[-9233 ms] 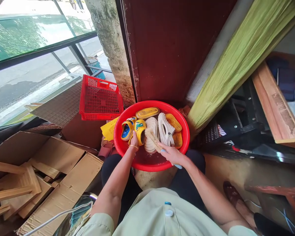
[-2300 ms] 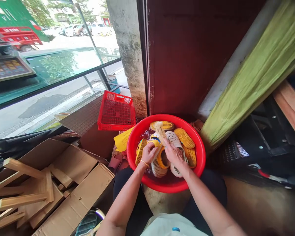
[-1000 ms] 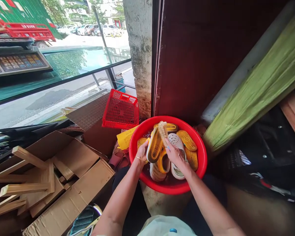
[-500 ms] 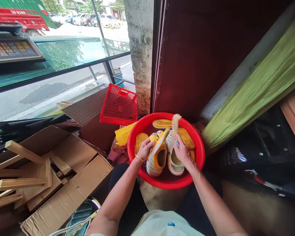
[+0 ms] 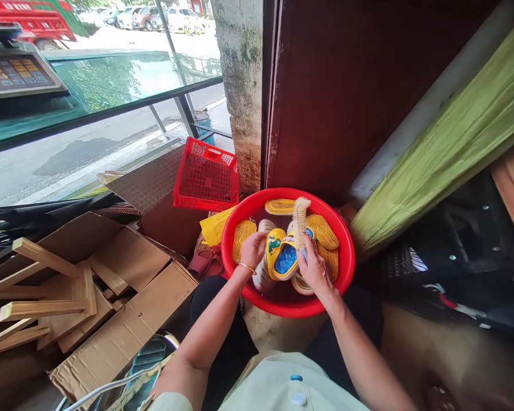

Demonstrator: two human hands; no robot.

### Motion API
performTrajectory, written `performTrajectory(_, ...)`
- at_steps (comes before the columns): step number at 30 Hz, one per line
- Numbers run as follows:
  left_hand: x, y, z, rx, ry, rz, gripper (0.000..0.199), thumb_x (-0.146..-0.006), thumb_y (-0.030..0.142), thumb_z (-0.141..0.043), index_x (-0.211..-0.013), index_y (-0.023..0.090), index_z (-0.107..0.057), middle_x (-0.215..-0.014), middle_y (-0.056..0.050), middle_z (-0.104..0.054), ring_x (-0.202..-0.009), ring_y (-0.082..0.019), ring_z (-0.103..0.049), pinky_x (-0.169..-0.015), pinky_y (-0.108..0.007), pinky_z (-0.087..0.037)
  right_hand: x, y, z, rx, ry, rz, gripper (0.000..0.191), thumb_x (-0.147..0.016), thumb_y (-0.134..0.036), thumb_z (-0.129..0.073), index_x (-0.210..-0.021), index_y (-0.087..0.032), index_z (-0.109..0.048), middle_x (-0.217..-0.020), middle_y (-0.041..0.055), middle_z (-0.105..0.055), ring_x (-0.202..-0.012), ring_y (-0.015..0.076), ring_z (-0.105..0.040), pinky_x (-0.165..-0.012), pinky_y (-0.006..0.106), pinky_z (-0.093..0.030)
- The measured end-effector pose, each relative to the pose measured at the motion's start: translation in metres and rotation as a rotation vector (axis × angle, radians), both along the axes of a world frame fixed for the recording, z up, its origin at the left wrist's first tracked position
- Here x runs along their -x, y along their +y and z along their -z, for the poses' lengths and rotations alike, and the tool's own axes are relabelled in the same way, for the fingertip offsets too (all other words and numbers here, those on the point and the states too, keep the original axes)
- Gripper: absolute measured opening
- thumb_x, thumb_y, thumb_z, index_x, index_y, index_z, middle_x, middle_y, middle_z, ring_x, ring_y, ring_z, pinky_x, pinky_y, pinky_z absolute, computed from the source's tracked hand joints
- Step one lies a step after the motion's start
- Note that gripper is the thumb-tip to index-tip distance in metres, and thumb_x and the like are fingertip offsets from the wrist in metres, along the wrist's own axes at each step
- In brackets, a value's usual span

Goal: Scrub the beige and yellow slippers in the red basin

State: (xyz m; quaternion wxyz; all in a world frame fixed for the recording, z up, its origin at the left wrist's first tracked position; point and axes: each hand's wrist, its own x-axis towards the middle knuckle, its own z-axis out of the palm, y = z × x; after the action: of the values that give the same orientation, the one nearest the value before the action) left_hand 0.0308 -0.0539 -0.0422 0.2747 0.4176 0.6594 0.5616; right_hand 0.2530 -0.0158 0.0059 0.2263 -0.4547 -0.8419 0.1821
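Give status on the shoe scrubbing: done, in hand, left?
Done: cannot tell which are clean. In hand: left hand holds the yellow slipper insole-up, right hand holds the brush against it. Left: other footwear lies in the red basin, including yellow soles.

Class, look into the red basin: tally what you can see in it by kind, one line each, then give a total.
Yellow sandals: 5
Cream sandals: 2, partly hidden
Scrub brush: 1, in the right hand
Total: 8

Your right hand (image 5: 314, 269) hides the brush (image 5: 300, 220) handle; inside the red basin (image 5: 282, 302), the beige sandals lie mostly covered by the yellow slipper (image 5: 282, 258).
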Motion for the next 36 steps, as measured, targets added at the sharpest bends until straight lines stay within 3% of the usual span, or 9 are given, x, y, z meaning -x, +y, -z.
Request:
performTrajectory(2,0.027,0.000,0.009,0.191,0.219,-0.142,0.036,-0.083,0.024,-0.064,-0.118,0.021,-0.071,-0.131,-0.016,-0.066,-0.130,-0.037,-0.054,-0.117,-0.049,-0.033,-0.002,0.002,0.002,0.005,-0.035,0.016,0.066,-0.101,-0.029,-0.043,-0.163,-0.014,-0.027,-0.143,0.0194,-0.061,-0.130,0.0337,-0.061,-0.105,0.047,-0.054)
performTrajectory(7,0.046,0.003,0.035,0.530,0.473,-0.120,0.065,-0.072,0.017,-0.069,-0.136,0.013,-0.059,-0.160,-0.026,-0.037,-0.147,-0.045,-0.035,-0.118,-0.055,-0.028,-0.005,0.005,-0.005,0.065,-0.037,0.005,0.066,-0.100,-0.029,-0.046,-0.162,-0.015,-0.030,-0.138,0.0174,-0.066,-0.117,0.0324,-0.069,-0.098,0.043,-0.058)
performTrajectory(11,0.036,0.010,0.047,0.612,0.500,-0.098,0.086,-0.070,0.024,-0.073,-0.151,0.015,-0.043,-0.165,-0.031,-0.021,-0.146,-0.052,-0.034,-0.112,-0.059,-0.034,-0.009,0.004,-0.011,0.099,-0.011,0.022,0.064,-0.099,-0.033,-0.048,-0.160,-0.018,-0.036,-0.133,0.0146,-0.070,-0.111,0.0315,-0.073,-0.094,0.041,-0.059)
performTrajectory(15,0.034,0.018,0.049,0.662,0.333,-0.098,0.094,-0.066,0.028,-0.077,-0.152,0.017,-0.041,-0.157,-0.032,-0.034,-0.139,-0.052,-0.043,-0.108,-0.060,-0.037,-0.007,0.003,-0.010,0.064,0.066,0.009,0.061,-0.100,-0.033,-0.046,-0.159,-0.018,-0.039,-0.139,0.0131,-0.066,-0.120,0.0285,-0.069,-0.098,0.038,-0.058)
performTrajectory(18,0.035,0.021,0.044,0.563,0.196,-0.162,0.089,-0.067,0.026,-0.074,-0.151,0.021,-0.043,-0.151,-0.025,-0.046,-0.136,-0.046,-0.050,-0.108,-0.056,-0.039,-0.003,0.003,-0.012,0.041,0.090,0.015,0.061,-0.100,-0.034,-0.044,-0.159,-0.018,-0.038,-0.140,0.0141,-0.066,-0.118,0.0281,-0.070,-0.095,0.038,-0.059)
performTrajectory(24,0.043,0.018,0.022,0.210,0.130,-0.231,0.083,-0.066,0.021,-0.072,-0.146,0.023,-0.051,-0.150,-0.015,-0.050,-0.140,-0.036,-0.045,-0.117,-0.048,-0.035,0.008,-0.009,-0.027,0.050,0.035,-0.046,0.062,-0.101,-0.033,-0.045,-0.161,-0.019,-0.035,-0.141,0.0133,-0.065,-0.124,0.0265,-0.067,-0.102,0.036,-0.055)
performTrajectory(29,0.042,0.017,0.008,-0.078,-0.431,-0.034,0.084,-0.063,0.022,-0.071,-0.145,0.024,-0.053,-0.147,-0.011,-0.056,-0.127,-0.030,-0.058,-0.104,-0.041,-0.048,0.037,-0.018,-0.031,0.123,-0.135,-0.160,0.061,-0.102,-0.028,-0.045,-0.161,-0.019,-0.033,-0.123,0.0131,-0.075,-0.107,0.0243,-0.073,-0.090,0.031,-0.056)
performTrajectory(33,0.028,0.016,0.008,-0.069,-0.753,0.156,0.078,-0.062,0.023,-0.073,-0.139,0.023,-0.060,-0.143,-0.012,-0.061,-0.112,-0.026,-0.066,-0.087,-0.034,-0.054,0.063,-0.006,-0.036,0.144,-0.372,-0.178,0.064,-0.102,-0.025,-0.043,-0.163,-0.019,-0.025,-0.110,0.0142,-0.078,-0.098,0.0252,-0.075,-0.083,0.032,-0.054)
performTrajectory(36,0.020,0.016,0.009,-0.055,-0.816,0.150,0.075,-0.061,0.024,-0.075,-0.135,0.022,-0.063,-0.141,-0.012,-0.064,-0.107,-0.025,-0.068,-0.081,-0.032,-0.054,0.078,0.008,-0.042,0.162,-0.474,-0.152,0.063,-0.102,-0.025,-0.042,-0.162,-0.018,-0.025,-0.107,0.0159,-0.078,-0.098,0.0261,-0.075,-0.083,0.033,-0.052)
